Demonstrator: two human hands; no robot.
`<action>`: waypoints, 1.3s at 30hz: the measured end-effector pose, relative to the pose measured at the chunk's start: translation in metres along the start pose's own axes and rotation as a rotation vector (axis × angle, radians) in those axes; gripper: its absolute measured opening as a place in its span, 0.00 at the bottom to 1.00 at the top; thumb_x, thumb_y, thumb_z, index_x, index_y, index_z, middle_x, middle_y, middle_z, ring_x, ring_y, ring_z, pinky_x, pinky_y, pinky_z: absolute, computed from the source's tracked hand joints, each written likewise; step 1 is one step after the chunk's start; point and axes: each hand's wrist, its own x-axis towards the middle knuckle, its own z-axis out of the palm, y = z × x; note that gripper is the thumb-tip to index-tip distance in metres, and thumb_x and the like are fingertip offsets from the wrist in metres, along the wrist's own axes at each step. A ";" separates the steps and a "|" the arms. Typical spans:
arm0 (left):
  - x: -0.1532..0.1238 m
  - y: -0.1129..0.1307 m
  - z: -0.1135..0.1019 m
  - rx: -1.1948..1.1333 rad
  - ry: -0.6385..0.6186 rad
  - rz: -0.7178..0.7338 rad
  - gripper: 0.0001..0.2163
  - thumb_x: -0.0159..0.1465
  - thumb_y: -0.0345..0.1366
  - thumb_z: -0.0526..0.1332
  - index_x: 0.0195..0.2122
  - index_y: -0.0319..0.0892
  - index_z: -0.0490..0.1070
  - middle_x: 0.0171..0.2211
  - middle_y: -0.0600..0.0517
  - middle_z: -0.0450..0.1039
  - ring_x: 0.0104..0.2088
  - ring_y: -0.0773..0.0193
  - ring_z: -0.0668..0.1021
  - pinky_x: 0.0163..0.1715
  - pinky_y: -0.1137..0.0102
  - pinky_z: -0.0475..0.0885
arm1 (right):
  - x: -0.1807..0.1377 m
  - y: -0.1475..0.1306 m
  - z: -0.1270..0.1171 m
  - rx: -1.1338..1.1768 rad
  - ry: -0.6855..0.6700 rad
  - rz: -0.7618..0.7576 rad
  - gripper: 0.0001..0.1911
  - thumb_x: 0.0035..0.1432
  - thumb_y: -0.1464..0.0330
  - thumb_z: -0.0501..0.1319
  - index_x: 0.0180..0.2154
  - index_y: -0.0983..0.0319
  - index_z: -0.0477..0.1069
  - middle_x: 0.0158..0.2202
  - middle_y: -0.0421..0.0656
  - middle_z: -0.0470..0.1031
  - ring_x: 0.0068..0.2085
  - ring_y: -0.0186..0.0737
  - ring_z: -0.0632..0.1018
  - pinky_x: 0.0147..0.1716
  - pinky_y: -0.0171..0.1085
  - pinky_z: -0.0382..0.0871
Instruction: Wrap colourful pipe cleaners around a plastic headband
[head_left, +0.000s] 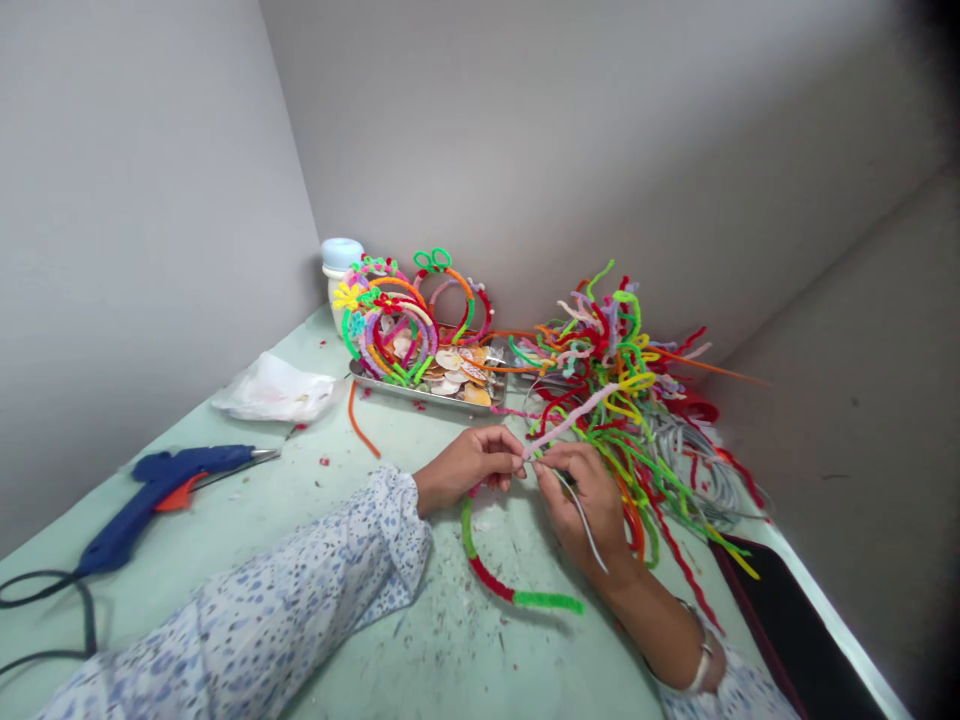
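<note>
Left grip (480, 460) pinches lower end of pale-pink fuzzy stem (571, 421), rest slanting up beyond both grips. Right grip (583, 500) closed on white wire (583, 515), just beside left. Stem probably light, soft, bendable; best pinched gently near lower end.

Blue glue gun (150, 498) nr wht plastic bag (276, 390), blue-lidded btl (341, 256).

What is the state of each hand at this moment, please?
Left hand: closed, pinching the lower end of the pale pink, fuzzy strip.
Right hand: closed on the thin, whitish wire; exact grip partly hidden.
</note>
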 end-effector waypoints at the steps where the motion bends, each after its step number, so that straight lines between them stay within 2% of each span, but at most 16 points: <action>1: 0.000 0.000 0.000 0.003 0.001 0.004 0.08 0.53 0.34 0.63 0.32 0.37 0.68 0.26 0.53 0.72 0.20 0.74 0.70 0.22 0.76 0.62 | 0.000 0.000 0.000 0.001 0.002 -0.003 0.01 0.55 0.71 0.58 0.33 0.60 0.68 0.35 0.43 0.68 0.39 0.40 0.72 0.39 0.42 0.67; 26: 0.000 0.000 0.000 -0.024 -0.015 0.005 0.08 0.54 0.34 0.62 0.34 0.37 0.67 0.27 0.52 0.72 0.19 0.73 0.71 0.20 0.77 0.61 | 0.000 -0.001 0.000 0.050 0.010 0.064 0.02 0.56 0.70 0.57 0.32 0.59 0.69 0.34 0.43 0.69 0.38 0.41 0.72 0.39 0.43 0.67; 39: -0.001 0.001 0.003 -0.013 0.026 0.010 0.10 0.53 0.36 0.63 0.33 0.37 0.66 0.27 0.51 0.73 0.19 0.73 0.72 0.19 0.77 0.62 | 0.001 -0.001 0.000 0.070 -0.004 0.085 0.03 0.56 0.70 0.57 0.31 0.59 0.69 0.34 0.42 0.69 0.38 0.40 0.71 0.38 0.41 0.66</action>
